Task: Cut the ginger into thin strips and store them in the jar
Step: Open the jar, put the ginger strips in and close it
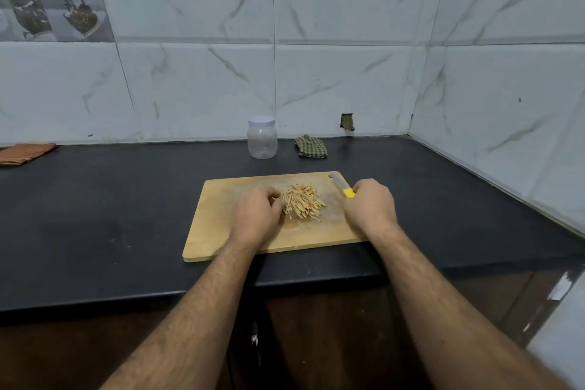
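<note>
Countertop: right hand grips knife, left hand touches ginger strips.

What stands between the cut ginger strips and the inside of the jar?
The white screw lid is on the clear plastic jar. The black countertop between the pale ginger strips and jar is bare.

Dim cool indoor light, soft shadows, slight blur, wide-angle edge bending
</note>
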A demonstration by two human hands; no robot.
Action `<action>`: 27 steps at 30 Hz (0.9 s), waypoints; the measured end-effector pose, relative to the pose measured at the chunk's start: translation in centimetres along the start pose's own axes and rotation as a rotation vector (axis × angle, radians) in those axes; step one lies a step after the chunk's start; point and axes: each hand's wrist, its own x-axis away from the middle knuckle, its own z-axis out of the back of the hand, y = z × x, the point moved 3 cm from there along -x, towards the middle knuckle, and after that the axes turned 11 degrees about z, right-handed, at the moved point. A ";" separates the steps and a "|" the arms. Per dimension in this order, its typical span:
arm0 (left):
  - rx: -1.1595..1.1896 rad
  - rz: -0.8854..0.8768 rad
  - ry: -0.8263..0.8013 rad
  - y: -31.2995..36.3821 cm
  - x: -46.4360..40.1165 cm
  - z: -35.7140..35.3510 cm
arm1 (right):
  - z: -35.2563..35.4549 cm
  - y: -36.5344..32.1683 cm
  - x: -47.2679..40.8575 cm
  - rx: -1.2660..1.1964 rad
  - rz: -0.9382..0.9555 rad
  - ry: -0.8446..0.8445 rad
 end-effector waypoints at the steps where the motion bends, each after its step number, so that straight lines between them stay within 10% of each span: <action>1: 0.004 0.006 0.000 0.0 0.0 0.0 | -0.3 -0.3 0.3 0.033 0.009 0.016; 18: 0.259 0.071 -0.029 -0.4 -0.1 0.4 | -1.2 -0.6 0.9 0.232 0.085 0.114; 27: 0.380 0.129 0.048 -1.8 -3.1 1.9 | -1.2 -6.3 -2.2 -0.256 0.287 0.079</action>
